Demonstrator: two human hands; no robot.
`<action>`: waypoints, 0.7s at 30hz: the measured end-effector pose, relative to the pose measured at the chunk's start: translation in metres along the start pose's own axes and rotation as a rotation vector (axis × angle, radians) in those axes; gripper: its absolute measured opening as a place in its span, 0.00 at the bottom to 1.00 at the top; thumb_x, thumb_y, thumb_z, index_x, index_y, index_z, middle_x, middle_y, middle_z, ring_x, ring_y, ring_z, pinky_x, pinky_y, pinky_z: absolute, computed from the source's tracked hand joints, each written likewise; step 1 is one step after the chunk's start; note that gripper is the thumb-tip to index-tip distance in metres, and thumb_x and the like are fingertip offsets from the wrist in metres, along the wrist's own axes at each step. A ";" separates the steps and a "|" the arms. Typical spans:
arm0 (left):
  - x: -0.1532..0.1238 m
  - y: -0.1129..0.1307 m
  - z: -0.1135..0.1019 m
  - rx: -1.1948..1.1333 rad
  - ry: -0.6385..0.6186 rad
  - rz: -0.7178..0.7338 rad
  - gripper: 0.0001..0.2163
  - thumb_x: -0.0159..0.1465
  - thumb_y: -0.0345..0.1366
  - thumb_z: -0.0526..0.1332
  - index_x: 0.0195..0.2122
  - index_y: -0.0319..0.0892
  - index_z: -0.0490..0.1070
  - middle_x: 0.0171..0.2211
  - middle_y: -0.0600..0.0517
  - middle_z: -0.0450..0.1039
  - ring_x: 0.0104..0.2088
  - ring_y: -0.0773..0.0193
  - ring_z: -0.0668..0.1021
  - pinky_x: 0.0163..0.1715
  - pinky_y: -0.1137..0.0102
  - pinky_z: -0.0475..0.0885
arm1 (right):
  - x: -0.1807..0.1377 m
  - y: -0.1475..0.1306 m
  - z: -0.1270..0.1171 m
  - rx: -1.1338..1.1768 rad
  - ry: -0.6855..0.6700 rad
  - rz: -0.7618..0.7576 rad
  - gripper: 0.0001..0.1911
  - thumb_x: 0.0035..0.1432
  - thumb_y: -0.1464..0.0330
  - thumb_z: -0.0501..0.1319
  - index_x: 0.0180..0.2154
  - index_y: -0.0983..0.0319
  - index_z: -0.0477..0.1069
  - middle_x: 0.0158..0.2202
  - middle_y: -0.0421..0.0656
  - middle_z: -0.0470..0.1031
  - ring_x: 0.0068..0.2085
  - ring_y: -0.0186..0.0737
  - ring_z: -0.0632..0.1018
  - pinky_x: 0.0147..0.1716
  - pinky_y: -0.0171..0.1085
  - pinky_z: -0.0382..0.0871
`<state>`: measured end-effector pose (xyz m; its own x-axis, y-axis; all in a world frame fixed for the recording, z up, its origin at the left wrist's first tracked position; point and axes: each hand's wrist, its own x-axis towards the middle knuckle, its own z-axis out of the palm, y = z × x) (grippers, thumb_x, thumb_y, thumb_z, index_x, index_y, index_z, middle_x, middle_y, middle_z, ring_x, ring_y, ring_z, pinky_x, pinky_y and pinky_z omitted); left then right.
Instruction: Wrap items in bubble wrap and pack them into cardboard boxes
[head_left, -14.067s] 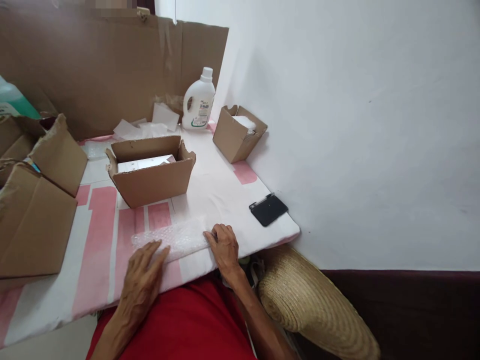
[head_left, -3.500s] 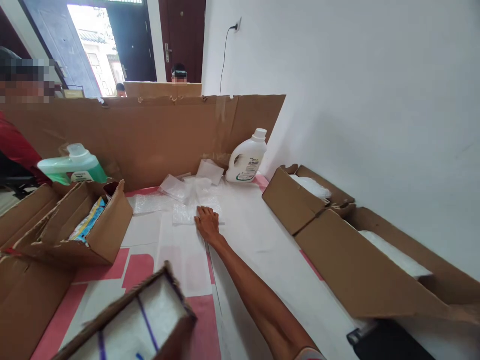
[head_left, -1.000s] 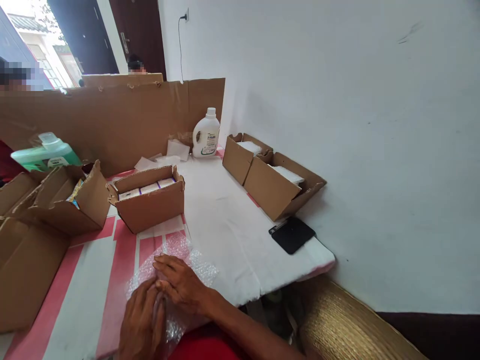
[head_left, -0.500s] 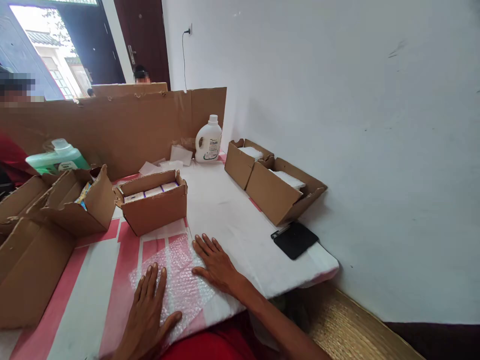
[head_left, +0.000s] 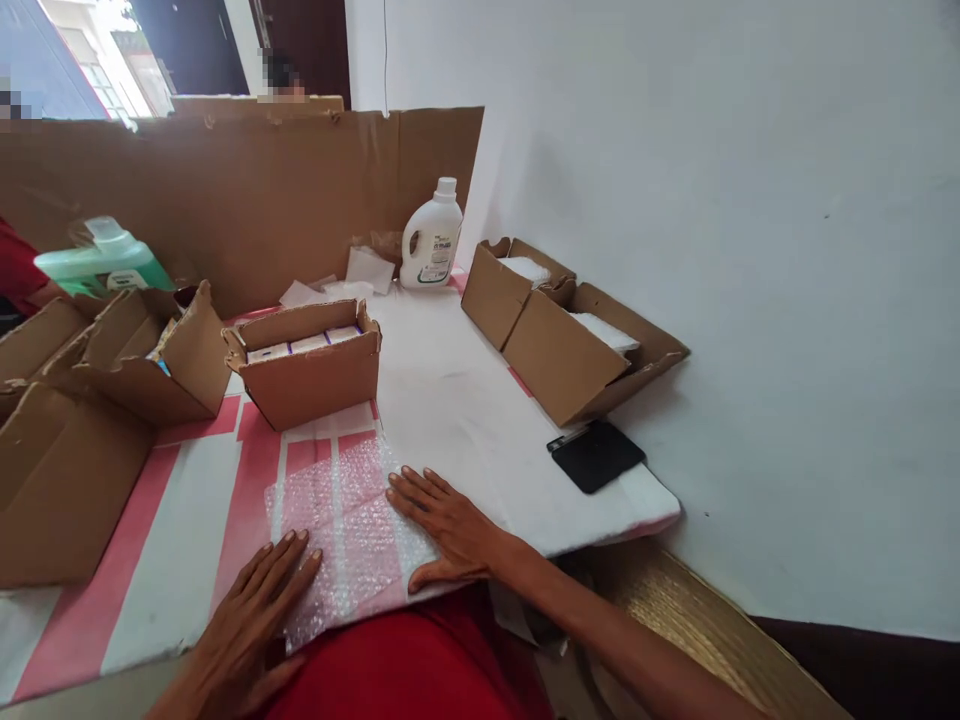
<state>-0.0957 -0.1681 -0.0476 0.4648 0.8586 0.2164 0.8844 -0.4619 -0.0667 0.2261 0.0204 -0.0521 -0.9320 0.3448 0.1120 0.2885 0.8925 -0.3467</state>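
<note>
Clear plastic forms the sheet on my head-camera feed: bubble wrap (head_left: 352, 535) spread flat at the near edge of the table (head_left: 450, 385), left of the near right corner. The left hand (head_left: 255, 605) is open, palm down, with its fingertips at the sheet's left margin; the right hand (head_left: 450, 525) is likewise open, fingers extended over the right margin. Neither hand is closed on anything. I rate the sheet as very light, soft and limp, with a slightly slick film; its bubbles would likely burst under hard pressure. I would pinch it at the near corners, or hold both side margins down with flat fingers. The pink-and-white covering (head_left: 161, 520) looks smooth, so I expect the film to slide easily. Beyond the sheet I log a cardboard box (head_left: 319, 380) of white packs; open cartons (head_left: 67, 480) occupy the left edge. Along the right edge, against the white wall (head_left: 712, 250), sit two cartons (head_left: 562, 360), and a black clip-topped pad (head_left: 598, 458) lies near the near right corner. A white jug (head_left: 433, 240) stands at the far edge before a cardboard panel (head_left: 285, 190); past it I see a person (head_left: 281, 75) and a bright doorway (head_left: 112, 55).
</note>
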 end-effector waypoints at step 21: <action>0.009 -0.011 -0.005 -0.594 0.220 -0.366 0.14 0.66 0.34 0.59 0.53 0.48 0.74 0.48 0.51 0.80 0.47 0.62 0.82 0.49 0.70 0.77 | -0.029 -0.037 0.034 0.076 0.417 0.191 0.14 0.72 0.65 0.54 0.53 0.60 0.74 0.56 0.47 0.78 0.61 0.48 0.73 0.60 0.51 0.62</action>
<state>-0.1019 -0.1564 -0.0404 0.0693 0.9455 0.3182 0.7801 -0.2502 0.5735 0.2346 -0.0322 -0.0743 -0.6913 0.6021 0.3996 0.4150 0.7835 -0.4626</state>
